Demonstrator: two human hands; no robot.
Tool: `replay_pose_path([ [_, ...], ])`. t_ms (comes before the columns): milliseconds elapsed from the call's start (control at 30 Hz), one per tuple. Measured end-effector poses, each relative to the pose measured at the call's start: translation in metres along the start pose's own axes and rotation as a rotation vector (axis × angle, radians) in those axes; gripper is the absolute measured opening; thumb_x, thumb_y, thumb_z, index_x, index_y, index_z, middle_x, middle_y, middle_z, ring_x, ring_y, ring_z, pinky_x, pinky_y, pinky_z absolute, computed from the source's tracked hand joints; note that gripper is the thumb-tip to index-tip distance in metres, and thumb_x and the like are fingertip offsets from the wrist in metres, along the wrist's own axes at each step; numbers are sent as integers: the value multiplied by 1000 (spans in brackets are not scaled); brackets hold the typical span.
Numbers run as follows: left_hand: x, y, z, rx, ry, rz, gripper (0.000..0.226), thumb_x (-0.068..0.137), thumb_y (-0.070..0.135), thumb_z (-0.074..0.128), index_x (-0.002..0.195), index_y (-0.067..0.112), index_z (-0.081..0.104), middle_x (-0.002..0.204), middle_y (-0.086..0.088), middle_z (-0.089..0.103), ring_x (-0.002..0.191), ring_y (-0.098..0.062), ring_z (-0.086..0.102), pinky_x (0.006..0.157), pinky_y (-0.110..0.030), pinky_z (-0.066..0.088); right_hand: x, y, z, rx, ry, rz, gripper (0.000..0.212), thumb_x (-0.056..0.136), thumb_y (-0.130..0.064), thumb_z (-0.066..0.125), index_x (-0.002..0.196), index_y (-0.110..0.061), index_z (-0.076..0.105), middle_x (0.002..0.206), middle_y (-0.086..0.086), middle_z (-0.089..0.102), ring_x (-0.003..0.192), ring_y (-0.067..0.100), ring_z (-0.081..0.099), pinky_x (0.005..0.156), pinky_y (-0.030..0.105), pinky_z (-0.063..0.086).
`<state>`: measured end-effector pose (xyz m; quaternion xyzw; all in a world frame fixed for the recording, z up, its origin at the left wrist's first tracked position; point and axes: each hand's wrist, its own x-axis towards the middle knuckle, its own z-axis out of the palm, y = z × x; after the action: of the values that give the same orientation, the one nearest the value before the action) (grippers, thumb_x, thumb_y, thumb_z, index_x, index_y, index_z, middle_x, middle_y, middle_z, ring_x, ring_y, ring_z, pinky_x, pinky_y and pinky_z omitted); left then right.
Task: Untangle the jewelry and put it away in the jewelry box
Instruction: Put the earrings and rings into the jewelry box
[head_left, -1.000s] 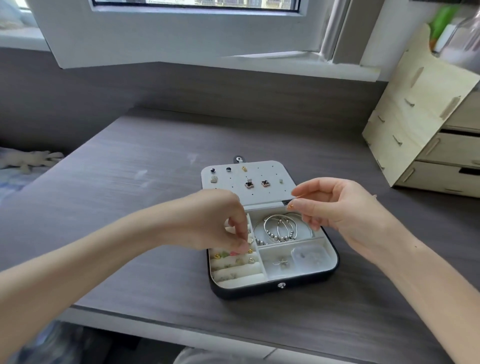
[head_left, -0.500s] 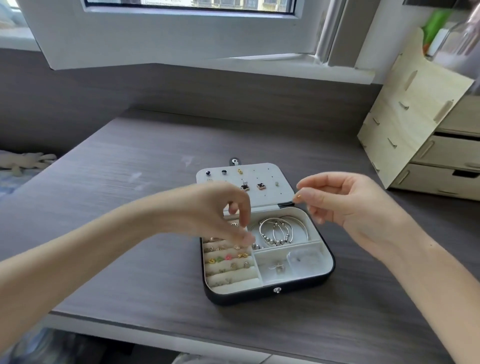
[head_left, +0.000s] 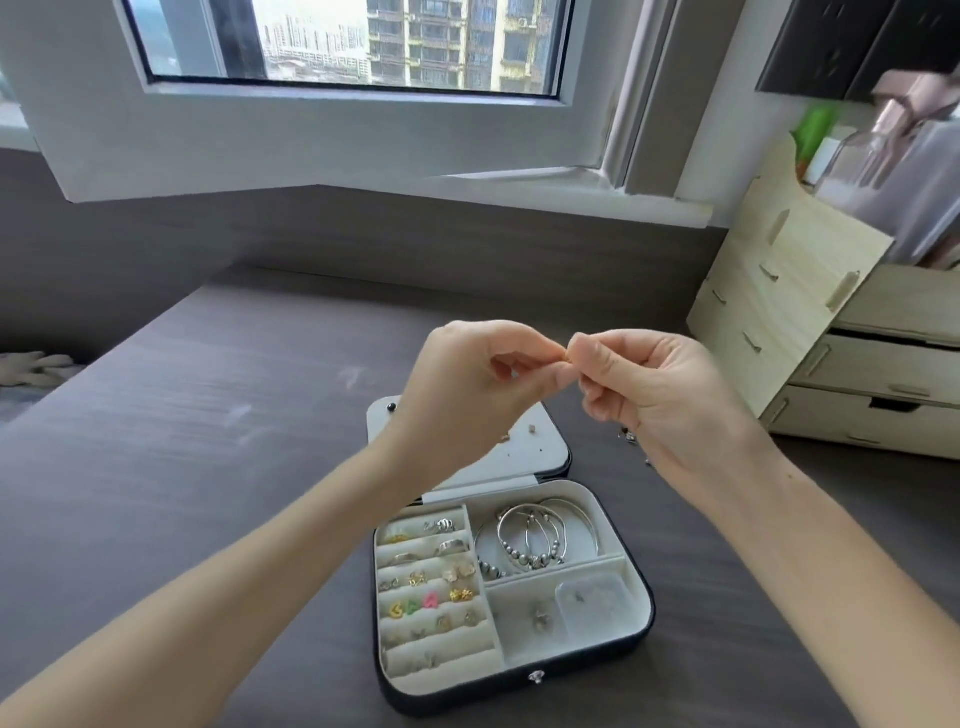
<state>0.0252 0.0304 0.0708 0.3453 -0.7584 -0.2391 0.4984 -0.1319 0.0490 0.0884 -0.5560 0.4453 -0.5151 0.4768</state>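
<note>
An open black jewelry box (head_left: 644, 631) with a white lining lies on the dark desk in front of me. Its left rows hold several rings and small earrings (head_left: 423, 603). Silver bangles (head_left: 540, 535) fill its upper right compartment. Its lid (head_left: 540, 452) lies flat behind it with a few studs on it. Above the lid my left hand (head_left: 467, 384) and my right hand (head_left: 644, 384) meet fingertip to fingertip. Together they pinch a tiny gold earring (head_left: 567, 356), mostly hidden by the fingers.
A few small loose jewelry pieces (head_left: 629, 437) lie on the desk right of the lid, under my right hand. A pale wooden drawer organizer (head_left: 831, 332) stands at the right. A window sill and wall run behind the desk (head_left: 208, 415).
My left hand has risen out of the ring rows and come up to my right hand. Both hands now pinch the small gold piece that the right hand held alone. The camera has tilted up.
</note>
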Motion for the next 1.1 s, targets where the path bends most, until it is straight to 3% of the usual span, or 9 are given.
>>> replay_pose_path([
  [133,2,-9,-7,-199,-70,-159,15,76,32,72,79,18,76,72,-6,71,67,-35,63,59,-50,53,6,9,3,50,-47,3,28,69,-32,68,70,-5,71,58,4,56,52,11,46,49,19,41],
  [200,1,-12,-9,-243,-100,-261,18,73,38,72,75,21,75,69,-4,70,64,-24,60,59,-56,49,8,15,6,27,-43,-16,33,72,-29,67,76,3,69,62,9,58,52,12,47,49,21,42],
  [267,-1,-15,-9,-235,-102,-318,20,71,37,71,73,18,74,67,-3,69,63,-13,59,59,-54,50,7,20,9,23,-42,-35,25,72,-25,67,75,0,70,62,8,62,52,13,50,49,23,44],
  [500,-6,-21,-10,-184,-161,-375,14,78,23,72,76,9,72,64,1,69,60,-10,61,59,-30,48,0,28,10,4,-105,-15,11,76,-12,66,81,-2,68,64,5,66,54,14,55,54,24,49],
  [633,-10,-16,-11,-1,-178,-270,16,78,25,66,75,11,73,65,6,69,59,0,60,58,-12,43,-8,32,13,-388,-105,-191,10,92,-10,56,83,-10,61,68,-11,63,57,5,56,57,18,46],
  [733,-9,-7,-17,-69,-213,-360,17,71,29,63,68,15,72,61,6,67,57,-2,58,58,-23,45,-14,31,15,-690,-103,-419,12,93,-22,47,84,-18,53,75,-30,54,67,-6,51,62,6,37],
  [833,-5,-5,-25,-162,-305,-511,15,68,28,64,62,15,71,59,3,66,58,-7,57,63,-38,46,-13,28,15,-850,-136,-603,11,92,-20,46,85,-14,53,70,-23,45,63,-5,43,62,4,33],
  [933,-4,-4,-29,-122,-378,-546,17,74,25,72,62,13,70,61,2,68,58,-6,58,62,-36,46,-10,31,16,-1039,-114,-805,15,88,-11,45,79,-6,55,72,-5,50,64,1,32,61,11,33],
  [1100,-4,-1,-29,-40,-379,-529,15,81,14,68,67,11,71,58,5,67,51,-1,56,44,-20,41,-9,33,19,-939,-125,-660,13,82,-14,47,72,-7,53,64,-14,40,58,5,31,55,10,29],
])
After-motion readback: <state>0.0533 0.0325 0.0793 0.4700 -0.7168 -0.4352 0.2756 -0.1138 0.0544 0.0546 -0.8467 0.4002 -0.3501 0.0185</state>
